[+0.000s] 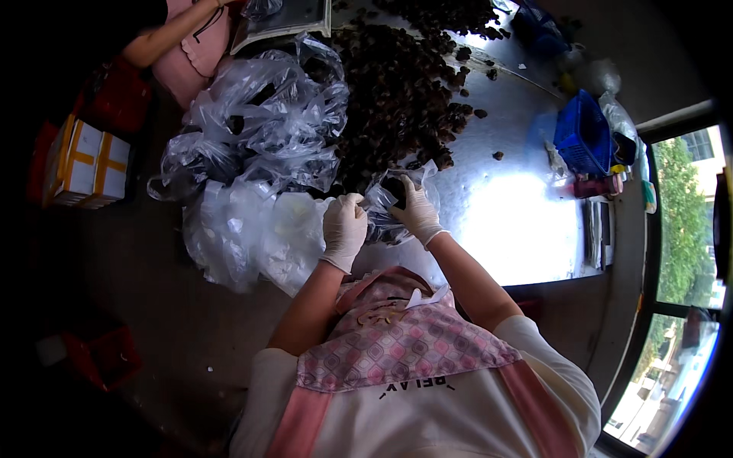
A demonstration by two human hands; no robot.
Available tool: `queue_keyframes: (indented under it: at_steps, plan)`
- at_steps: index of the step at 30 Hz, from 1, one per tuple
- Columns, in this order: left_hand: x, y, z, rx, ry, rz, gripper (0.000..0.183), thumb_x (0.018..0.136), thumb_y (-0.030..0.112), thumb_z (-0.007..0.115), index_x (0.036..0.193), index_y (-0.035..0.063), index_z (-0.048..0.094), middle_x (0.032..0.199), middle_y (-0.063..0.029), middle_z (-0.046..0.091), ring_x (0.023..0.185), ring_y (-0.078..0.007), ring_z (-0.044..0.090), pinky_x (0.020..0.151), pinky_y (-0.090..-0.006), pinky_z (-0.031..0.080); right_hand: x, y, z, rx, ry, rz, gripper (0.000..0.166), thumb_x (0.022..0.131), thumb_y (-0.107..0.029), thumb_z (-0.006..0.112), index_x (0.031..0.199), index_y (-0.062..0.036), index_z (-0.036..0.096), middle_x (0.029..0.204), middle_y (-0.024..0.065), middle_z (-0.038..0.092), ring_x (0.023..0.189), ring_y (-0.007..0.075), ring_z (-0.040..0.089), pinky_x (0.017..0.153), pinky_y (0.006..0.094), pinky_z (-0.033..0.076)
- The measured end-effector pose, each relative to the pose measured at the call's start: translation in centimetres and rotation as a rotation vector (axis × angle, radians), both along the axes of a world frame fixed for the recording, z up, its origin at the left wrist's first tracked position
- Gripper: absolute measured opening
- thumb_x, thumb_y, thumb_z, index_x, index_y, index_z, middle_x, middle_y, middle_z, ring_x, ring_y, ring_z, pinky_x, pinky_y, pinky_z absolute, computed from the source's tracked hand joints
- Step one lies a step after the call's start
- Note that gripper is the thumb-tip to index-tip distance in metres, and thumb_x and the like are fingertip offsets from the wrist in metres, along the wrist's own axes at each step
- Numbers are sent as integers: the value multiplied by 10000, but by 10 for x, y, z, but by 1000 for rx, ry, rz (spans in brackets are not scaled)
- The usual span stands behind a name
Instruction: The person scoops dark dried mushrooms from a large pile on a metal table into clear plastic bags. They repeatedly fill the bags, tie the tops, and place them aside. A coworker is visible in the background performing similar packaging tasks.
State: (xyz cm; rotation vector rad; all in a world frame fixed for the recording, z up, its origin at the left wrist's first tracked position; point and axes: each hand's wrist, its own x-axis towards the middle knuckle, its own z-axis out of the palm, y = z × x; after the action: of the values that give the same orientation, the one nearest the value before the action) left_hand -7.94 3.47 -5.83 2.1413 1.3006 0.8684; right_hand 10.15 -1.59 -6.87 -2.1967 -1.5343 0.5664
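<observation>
A clear plastic bag [381, 197] with dark pieces inside lies at the table's near edge, between my gloved hands. My left hand [345, 229] has its fingers closed on the left side of the bag's film. On the right, my right hand [417, 212] holds the bag's other side, thumb and fingers around a dark piece or part of the opening; which of these is unclear. Just beyond spreads a large heap of dark brown, lumpy pieces [395, 97], perhaps dried fungus. Left of it are filled clear bags [269, 114] and a stack of flat plastic bags [235, 229].
A metal table [492, 143] reflects bright light at right. On it stand a blue plastic basket [581, 134] and a reddish jar [595, 186]. Another person's arm [172, 37] is at upper left, beside a metal-edged tray [286, 26]. Taped white boxes [91, 163] stand at far left.
</observation>
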Motion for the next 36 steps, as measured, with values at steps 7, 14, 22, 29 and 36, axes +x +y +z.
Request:
queue_keyframes:
  at_steps: [7,14,22,29,36]
  plan:
    - [-17,0,14,-312,-458,-55,345,743,74,701,1061,48,571,983,-105,583,882,-222,571,790,-350,481,-3,0,-9,-138,-156,233,221,803,-233,618,1000,-136,639,978,128,603,898,317,613,756,426,499]
    - [-4,-3,7,-62,73,-116,299,760,157,670,1034,62,598,830,-110,618,771,-289,593,698,-394,478,3,-13,-5,135,341,41,161,773,-114,666,930,-82,665,848,129,666,777,258,638,715,342,501]
    - [-43,-8,-1,-796,-739,-81,74,799,-36,595,829,20,632,751,44,594,677,-28,519,613,-192,431,40,16,38,294,1452,-386,295,854,-65,647,1131,-30,553,1043,85,601,922,179,611,783,287,523]
    - [-38,-22,18,-949,-816,-65,92,795,-38,589,843,29,630,731,46,584,634,-21,497,587,-172,404,57,34,17,259,222,-197,897,767,-186,748,1449,-40,184,1432,232,280,1220,329,446,1015,399,387]
    - [-44,-19,49,-714,-885,-125,113,905,-1,539,1010,21,576,852,-7,604,746,-70,552,692,-210,468,57,20,21,-11,649,-25,553,813,-86,658,1329,-39,466,1055,75,600,937,112,555,858,241,443]
